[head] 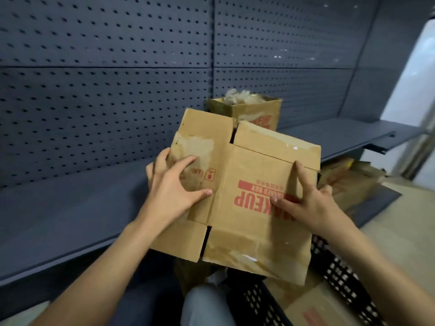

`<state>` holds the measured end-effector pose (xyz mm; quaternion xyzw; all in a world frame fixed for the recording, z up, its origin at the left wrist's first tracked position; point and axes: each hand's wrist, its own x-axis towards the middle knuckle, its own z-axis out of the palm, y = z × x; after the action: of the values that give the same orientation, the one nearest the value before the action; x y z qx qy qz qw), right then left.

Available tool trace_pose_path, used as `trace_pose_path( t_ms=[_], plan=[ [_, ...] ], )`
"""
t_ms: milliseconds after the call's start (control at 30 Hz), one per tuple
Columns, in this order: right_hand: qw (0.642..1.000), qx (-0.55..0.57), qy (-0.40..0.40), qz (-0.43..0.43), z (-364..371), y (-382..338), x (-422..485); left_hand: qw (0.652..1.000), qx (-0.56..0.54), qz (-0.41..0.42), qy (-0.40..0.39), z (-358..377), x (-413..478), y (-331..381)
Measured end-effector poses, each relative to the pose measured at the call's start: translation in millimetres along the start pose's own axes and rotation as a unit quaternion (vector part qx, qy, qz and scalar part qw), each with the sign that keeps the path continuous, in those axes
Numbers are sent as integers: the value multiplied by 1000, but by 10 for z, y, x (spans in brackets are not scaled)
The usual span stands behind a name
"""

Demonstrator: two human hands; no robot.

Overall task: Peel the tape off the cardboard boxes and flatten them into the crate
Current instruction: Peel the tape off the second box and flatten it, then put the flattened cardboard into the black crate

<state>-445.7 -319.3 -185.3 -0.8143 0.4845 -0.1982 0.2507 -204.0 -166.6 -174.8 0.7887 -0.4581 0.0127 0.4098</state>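
Observation:
A brown cardboard box (244, 203) with red print, pressed almost flat and with its end flaps spread out, hangs over a black perforated crate (341, 278). Pale torn patches and bits of clear tape show on its flaps. My left hand (174, 184) holds its left side, thumb and forefinger spread on top and the outer fingers hooked over the edge. My right hand (306, 205) grips the right side, forefinger and thumb on the printed face, the other fingers behind the edge. Another flattened box (313, 307) lies in the crate.
An open cardboard box (254, 111) holding crumpled tape stands on the dark blue shelf (70, 208) against the pegboard wall (106, 90). More cardboard (348, 182) lies on the floor at the right. My knee (204, 304) is beside the crate.

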Motion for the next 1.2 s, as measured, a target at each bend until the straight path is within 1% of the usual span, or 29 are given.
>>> trace_pose_path(
  t_ms=[233,333,400,500,600,733,900,1067,1133,1200],
  plan=[
    [992,24,81,92,-281,1241,-244,992,-23,82,-90,1125,6,627],
    [986,19,88,142,-362,1671,-401,986,-21,106,-126,1589,-90,813],
    [981,17,72,179,-383,1929,-541,980,-19,114,-162,1903,-173,882],
    [963,6,27,269,-317,2270,-766,962,-8,102,-252,2383,-319,893],
    [939,-15,-23,344,-75,2525,-994,934,20,84,-348,2809,-443,803],
    [911,25,-89,402,381,2751,-1185,892,72,77,-440,3255,-497,583],
    [877,84,-115,460,927,3086,-1125,850,114,87,-506,3777,-432,364],
    [837,92,-118,526,1450,3312,-914,815,178,74,-546,4307,-358,89],
    [833,100,-102,535,1676,3393,-822,804,199,64,-556,4480,-354,-44],
    [828,103,-114,539,1869,3492,-757,793,213,49,-568,4645,-371,-171]
  ],
)
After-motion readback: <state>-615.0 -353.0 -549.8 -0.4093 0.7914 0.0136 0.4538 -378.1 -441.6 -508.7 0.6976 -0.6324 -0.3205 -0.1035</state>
